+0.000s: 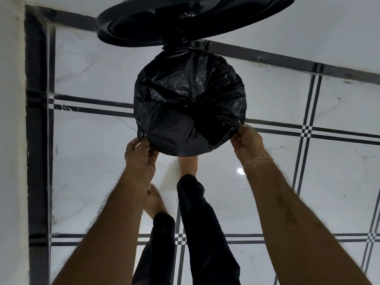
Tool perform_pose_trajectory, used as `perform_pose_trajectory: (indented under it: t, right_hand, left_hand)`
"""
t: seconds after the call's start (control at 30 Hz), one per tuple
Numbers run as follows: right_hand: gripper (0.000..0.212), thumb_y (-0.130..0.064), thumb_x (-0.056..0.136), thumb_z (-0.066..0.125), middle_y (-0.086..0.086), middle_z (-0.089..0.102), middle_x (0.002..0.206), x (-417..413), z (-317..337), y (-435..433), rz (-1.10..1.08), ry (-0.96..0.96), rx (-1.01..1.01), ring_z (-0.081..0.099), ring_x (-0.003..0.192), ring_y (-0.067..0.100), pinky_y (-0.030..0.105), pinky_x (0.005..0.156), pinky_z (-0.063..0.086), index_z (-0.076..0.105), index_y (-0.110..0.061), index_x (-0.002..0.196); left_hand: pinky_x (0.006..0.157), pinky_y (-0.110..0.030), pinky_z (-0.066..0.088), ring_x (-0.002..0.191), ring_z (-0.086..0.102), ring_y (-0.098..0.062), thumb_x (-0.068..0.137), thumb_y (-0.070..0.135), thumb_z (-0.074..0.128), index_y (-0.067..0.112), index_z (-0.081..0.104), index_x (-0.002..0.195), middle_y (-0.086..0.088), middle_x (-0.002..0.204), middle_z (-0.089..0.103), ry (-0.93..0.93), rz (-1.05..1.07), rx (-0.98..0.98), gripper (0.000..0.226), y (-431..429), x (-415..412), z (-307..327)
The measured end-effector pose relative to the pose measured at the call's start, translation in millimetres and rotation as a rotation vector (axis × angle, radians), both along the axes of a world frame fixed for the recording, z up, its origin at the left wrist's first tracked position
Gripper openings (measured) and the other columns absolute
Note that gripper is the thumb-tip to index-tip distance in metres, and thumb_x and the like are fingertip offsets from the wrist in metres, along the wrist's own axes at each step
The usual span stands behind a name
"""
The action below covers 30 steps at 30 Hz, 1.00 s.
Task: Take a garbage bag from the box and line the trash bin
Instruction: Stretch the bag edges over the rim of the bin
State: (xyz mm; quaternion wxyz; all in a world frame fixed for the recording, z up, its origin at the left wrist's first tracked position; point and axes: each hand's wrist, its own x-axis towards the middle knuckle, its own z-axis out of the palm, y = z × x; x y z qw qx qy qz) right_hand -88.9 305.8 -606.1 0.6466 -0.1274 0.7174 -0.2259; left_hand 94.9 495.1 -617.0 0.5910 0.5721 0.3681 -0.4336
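A black garbage bag (189,103) is stretched over the round mouth of the trash bin, covering its rim all around; the bin's body is hidden under the plastic. The bin's black lid (185,19) stands raised behind it, hinged at the far side. My left hand (140,153) pinches the bag's edge at the near left of the rim. My right hand (245,138) grips the bag's edge at the near right of the rim. The box of bags is out of view.
The bin stands on a glossy white tiled floor (267,202) with black line borders. A white wall (12,140) runs along the left, and another behind the lid. My legs in dark trousers (197,223) and bare feet are just in front of the bin.
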Motion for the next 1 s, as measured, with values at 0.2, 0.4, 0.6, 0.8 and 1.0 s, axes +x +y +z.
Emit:
perform_pose_trajectory:
  t: [0.2,0.4,0.6,0.8,1.0]
  right_hand:
    - [0.024,-0.017,0.108,0.053,0.008,0.079,0.103,-12.1,9.7,-0.5,0.171,-0.161,-0.127,0.076,0.097,0.017,0.025,0.086,0.06,0.072,-0.003,0.107]
    - [0.02,-0.021,0.103,0.063,0.005,0.079,0.099,-2.7,5.9,-11.8,0.145,-0.131,-0.069,0.075,0.094,0.017,0.027,0.08,0.062,0.072,-0.004,0.109]
    - [0.035,-0.023,0.106,0.057,0.009,0.075,0.109,0.5,1.2,-17.6,0.227,-0.061,-0.15,0.073,0.096,0.019,0.028,0.082,0.062,0.065,0.003,0.128]
    - [0.04,-0.02,0.1,0.068,0.017,0.075,0.119,5.7,0.0,-26.7,0.183,-0.079,-0.08,0.075,0.109,0.026,0.033,0.093,0.061,0.066,0.007,0.129]
    - [0.034,-0.026,0.103,0.063,0.006,0.078,0.109,10.8,10.9,-31.6,0.281,-0.035,-0.061,0.075,0.099,0.017,0.03,0.091,0.061,0.069,-0.002,0.126]
  left_hand:
    - [0.083,-0.026,0.06,0.098,0.067,-0.017,0.105,0.025,0.059,0.013,0.068,0.086,-0.003,0.098,0.07,-0.238,-0.136,0.003,0.024,-1.4,0.3,12.4]
    - [0.069,-0.023,0.06,0.094,0.064,-0.02,0.104,0.017,0.061,0.009,0.066,0.087,-0.002,0.088,0.067,-0.23,-0.089,0.118,0.019,-17.0,16.5,6.7]
    - [0.074,-0.028,0.063,0.083,0.072,-0.019,0.099,-0.001,0.057,0.01,0.064,0.11,-0.004,0.094,0.074,-0.214,-0.091,0.077,0.017,-12.2,23.3,12.4]
    - [0.072,-0.026,0.061,0.09,0.071,-0.022,0.097,0.005,0.065,0.0,0.068,0.115,-0.007,0.095,0.073,-0.177,-0.095,0.118,0.019,-13.4,24.9,13.4]
    - [0.08,-0.032,0.06,0.082,0.065,-0.017,0.102,0.03,0.065,-0.001,0.069,0.1,-0.006,0.086,0.07,-0.322,-0.252,0.146,0.031,-18.6,19.3,16.8]
